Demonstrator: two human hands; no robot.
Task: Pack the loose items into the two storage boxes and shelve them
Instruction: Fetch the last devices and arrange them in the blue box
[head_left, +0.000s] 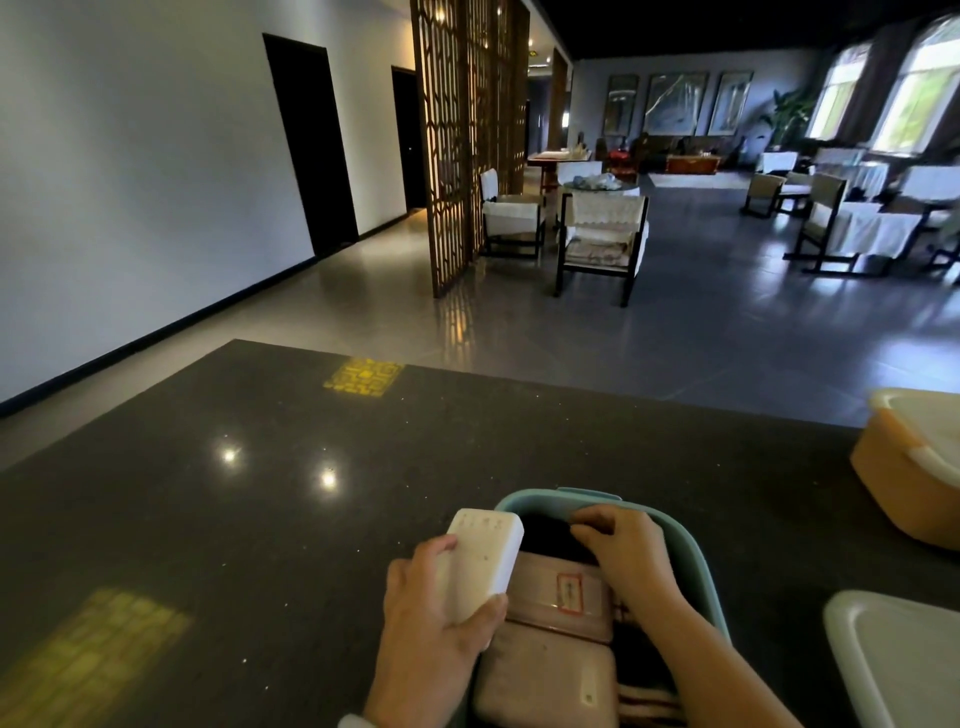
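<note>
From the head view, packing is looking partly done: the teal box (698, 566) is already holding two pinkish, matte packets and dark cloth. The left hand (441, 618) is gripping a smooth white rectangular pack (480, 558) at the box's left rim; the right hand (623, 551), fingers curled, is pressing inside. Right of it, the orange box (893, 478) is waiting. Shelving is still ahead.

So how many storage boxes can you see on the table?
2. The blue box sits right in front, under the hands. The orange box is at the right edge, partly cut off. More may be out of view.
</note>
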